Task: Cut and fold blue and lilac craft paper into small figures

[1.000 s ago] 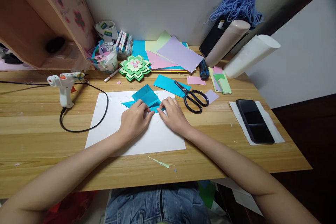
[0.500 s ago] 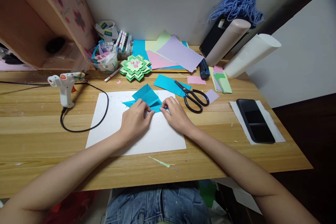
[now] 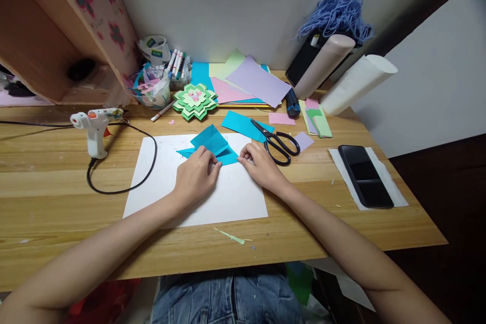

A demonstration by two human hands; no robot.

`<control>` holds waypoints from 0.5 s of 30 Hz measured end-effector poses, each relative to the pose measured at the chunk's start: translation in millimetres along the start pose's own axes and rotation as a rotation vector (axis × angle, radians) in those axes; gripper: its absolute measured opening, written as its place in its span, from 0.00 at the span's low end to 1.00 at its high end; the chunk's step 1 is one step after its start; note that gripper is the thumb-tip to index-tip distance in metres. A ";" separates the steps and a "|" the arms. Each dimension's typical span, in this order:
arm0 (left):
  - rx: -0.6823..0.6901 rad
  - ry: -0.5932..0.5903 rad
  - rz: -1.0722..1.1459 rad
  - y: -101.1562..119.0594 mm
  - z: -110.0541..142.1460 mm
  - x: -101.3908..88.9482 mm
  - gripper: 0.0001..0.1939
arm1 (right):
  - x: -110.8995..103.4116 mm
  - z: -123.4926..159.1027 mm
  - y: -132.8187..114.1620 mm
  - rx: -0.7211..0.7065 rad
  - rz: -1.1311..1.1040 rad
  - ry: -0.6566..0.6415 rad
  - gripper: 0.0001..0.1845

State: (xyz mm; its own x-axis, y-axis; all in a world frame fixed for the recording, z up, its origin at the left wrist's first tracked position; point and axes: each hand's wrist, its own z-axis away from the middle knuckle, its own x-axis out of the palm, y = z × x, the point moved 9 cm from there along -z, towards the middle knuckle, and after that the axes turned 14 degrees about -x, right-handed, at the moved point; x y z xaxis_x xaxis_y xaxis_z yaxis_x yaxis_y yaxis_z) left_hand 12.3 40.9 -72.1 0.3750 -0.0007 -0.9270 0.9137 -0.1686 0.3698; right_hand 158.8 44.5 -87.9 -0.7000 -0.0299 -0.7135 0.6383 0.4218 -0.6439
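A folded piece of blue paper (image 3: pixel 212 143) lies on a white sheet (image 3: pixel 228 197) in the middle of the table. My left hand (image 3: pixel 196 172) presses on its lower left part, thumb and fingers closed on the near edge and hiding some of it. At the pointed right corner, the fingertips of my right hand (image 3: pixel 260 164) pinch the paper. Just beyond that hand rest black-handled scissors (image 3: pixel 277 144), partly over a flat blue paper strip (image 3: pixel 243 125).
A hot glue gun (image 3: pixel 94 131) stands at left, its cord looping toward the sheet. Behind are a layered green paper flower (image 3: pixel 195 101), a cup of scraps (image 3: pixel 154 92) and stacked coloured papers (image 3: pixel 258 78). A phone (image 3: pixel 365 176) lies at right.
My right hand has slid rightward along the blue paper's near edge to its corner, uncovering more of it. My left hand stays in place. The camera view has shifted slightly.
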 end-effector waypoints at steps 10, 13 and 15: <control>0.071 0.060 -0.038 5.9 3.4 -0.8 0.08 | -1.6 -3.2 0.4 -0.067 -0.072 -0.093 0.04; 0.085 0.069 -0.016 7.0 3.7 -1.8 0.07 | 0.2 -3.9 -1.8 -0.070 -0.010 -0.114 0.04; 0.078 0.057 0.023 6.2 3.4 -1.7 0.06 | 1.3 -4.8 -3.5 -0.068 0.045 -0.135 0.04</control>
State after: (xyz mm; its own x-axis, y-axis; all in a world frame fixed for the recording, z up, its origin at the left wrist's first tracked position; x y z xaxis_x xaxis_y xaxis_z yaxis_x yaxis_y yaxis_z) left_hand 16.8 36.5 -68.4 0.4066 0.0506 -0.9122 0.8904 -0.2453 0.3833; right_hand 154.1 47.4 -85.2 -0.6191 -0.1295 -0.7745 0.6413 0.4857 -0.5939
